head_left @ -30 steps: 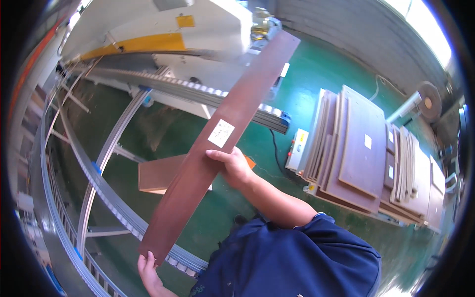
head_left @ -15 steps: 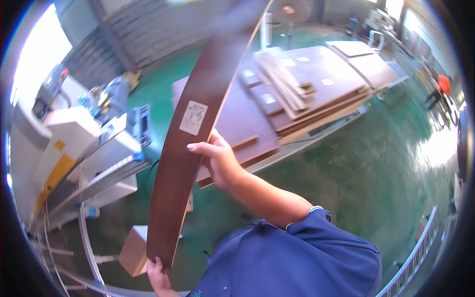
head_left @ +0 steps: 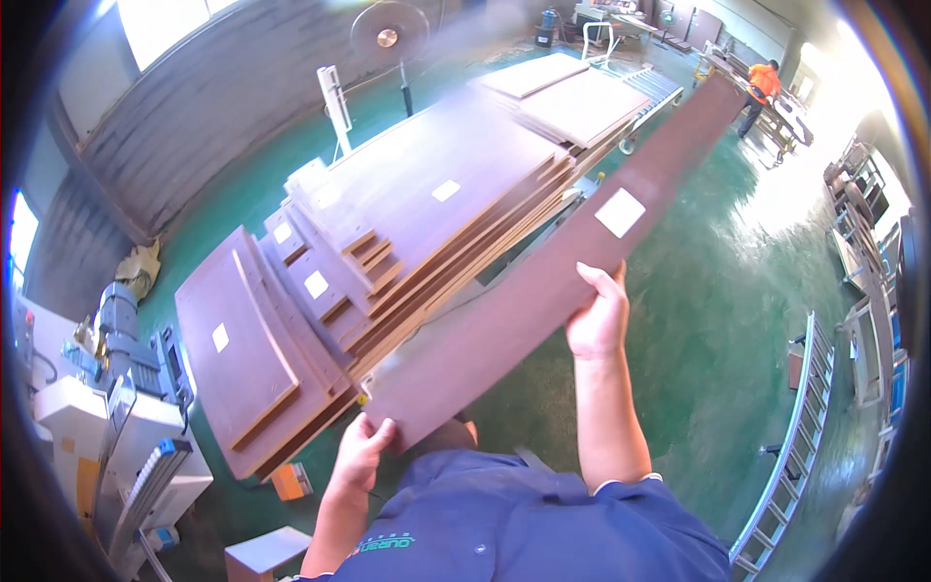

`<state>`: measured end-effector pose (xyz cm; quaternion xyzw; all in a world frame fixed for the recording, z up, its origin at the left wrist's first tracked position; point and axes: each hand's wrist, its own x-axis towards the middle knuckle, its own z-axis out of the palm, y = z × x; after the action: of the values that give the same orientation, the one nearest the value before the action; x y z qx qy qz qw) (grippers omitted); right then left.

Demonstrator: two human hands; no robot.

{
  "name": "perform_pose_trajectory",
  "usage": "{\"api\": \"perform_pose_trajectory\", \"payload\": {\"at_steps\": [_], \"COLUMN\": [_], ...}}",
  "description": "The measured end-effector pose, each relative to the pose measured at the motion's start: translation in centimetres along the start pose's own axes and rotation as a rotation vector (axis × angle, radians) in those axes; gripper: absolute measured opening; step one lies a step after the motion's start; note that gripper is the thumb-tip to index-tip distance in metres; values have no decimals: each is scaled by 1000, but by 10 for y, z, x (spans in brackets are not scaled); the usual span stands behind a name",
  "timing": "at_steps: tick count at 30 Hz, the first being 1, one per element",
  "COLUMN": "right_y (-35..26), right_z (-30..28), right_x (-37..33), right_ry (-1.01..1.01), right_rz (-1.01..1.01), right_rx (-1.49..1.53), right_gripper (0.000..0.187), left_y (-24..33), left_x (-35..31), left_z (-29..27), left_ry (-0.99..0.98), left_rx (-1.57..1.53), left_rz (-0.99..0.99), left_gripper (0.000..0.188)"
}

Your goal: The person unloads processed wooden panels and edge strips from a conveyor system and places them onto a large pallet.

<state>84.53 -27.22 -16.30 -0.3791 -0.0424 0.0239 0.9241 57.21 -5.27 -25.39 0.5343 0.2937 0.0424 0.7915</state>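
Note:
I hold a long, narrow brown wooden board [head_left: 514, 330] up in front of me, slanting from lower left to upper right. A white label [head_left: 620, 212] sits on its face. My left hand [head_left: 363, 452] grips the near end, thumb on the face. Farther along, my right hand [head_left: 599, 315] clasps the lower edge, thumb on the face just below the label. Fingers behind the board are partly hidden. Beyond the board lie stacked brown panels [head_left: 407, 184], several with white labels.
A smaller panel stack [head_left: 233, 339] lies at the left end of the row. White machinery [head_left: 145, 436] stands at lower left. A round fan [head_left: 389, 39] is at the back. On the right is a metal ladder-like frame [head_left: 790, 456]. A person in orange [head_left: 763, 82] works far right.
The board has swung clockwise from steep to a rightward slant. My right hand has moved right with it, and my left hand has come up. The view has turned right.

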Motion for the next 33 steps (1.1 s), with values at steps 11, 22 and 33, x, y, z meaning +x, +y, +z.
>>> {"api": "perform_pose_trajectory", "payload": {"at_steps": [11, 22, 33], "right_y": [-61, -11, 120], "right_z": [-58, -119, -224], "right_x": [266, 584, 975], "right_ry": [-46, 251, 218], "right_rz": [-165, -40, 315], "right_rx": [-134, -219, -86], "right_gripper": [47, 46, 33], "left_y": [52, 124, 122], "left_x": [264, 494, 582], "left_z": [202, 372, 368], "left_ry": [-219, -301, 323], "left_rx": [-231, 12, -284], "left_rz": [-144, -67, -111], "left_gripper": [32, 40, 29]}}
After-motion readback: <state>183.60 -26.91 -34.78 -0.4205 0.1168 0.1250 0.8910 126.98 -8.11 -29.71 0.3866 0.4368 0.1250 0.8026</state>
